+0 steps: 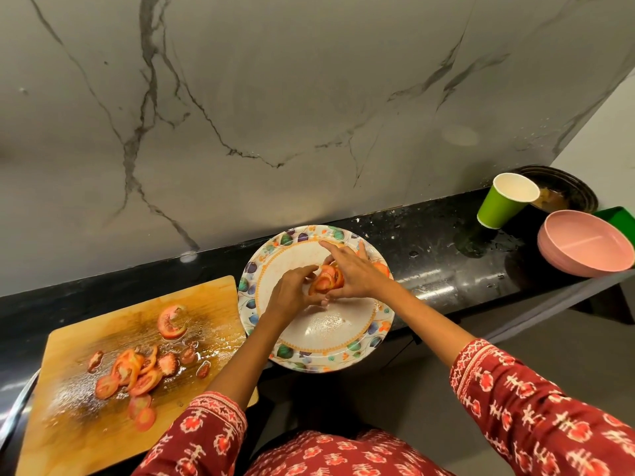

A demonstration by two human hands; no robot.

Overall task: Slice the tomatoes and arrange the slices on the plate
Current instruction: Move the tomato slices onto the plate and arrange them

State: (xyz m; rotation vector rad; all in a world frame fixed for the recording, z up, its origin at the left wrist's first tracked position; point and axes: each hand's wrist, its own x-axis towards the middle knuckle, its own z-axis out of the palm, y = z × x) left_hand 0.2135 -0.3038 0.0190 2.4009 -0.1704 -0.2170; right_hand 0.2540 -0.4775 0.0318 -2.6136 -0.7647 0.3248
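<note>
**Slices over the plate**

While more slices point(137, 376) are lying on the board point(68, 389) nearest, both hands are meeting over the plate point(323, 352): left hand point(292, 293) and right hand point(354, 273) are pinching tomato slices point(326, 278) together. Beyond, a cup point(505, 201) is standing.

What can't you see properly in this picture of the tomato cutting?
- Slices under the right hand on the flowery round plate: head view, the hand covers most of them, so no count.
- How the left hand touches the red tomato slices: its fingertips are hidden.
- The dark round dish: the green paper cup blocks part of it.
- The metal thing beside the wooden cutting board: cut off by the left edge.
</note>
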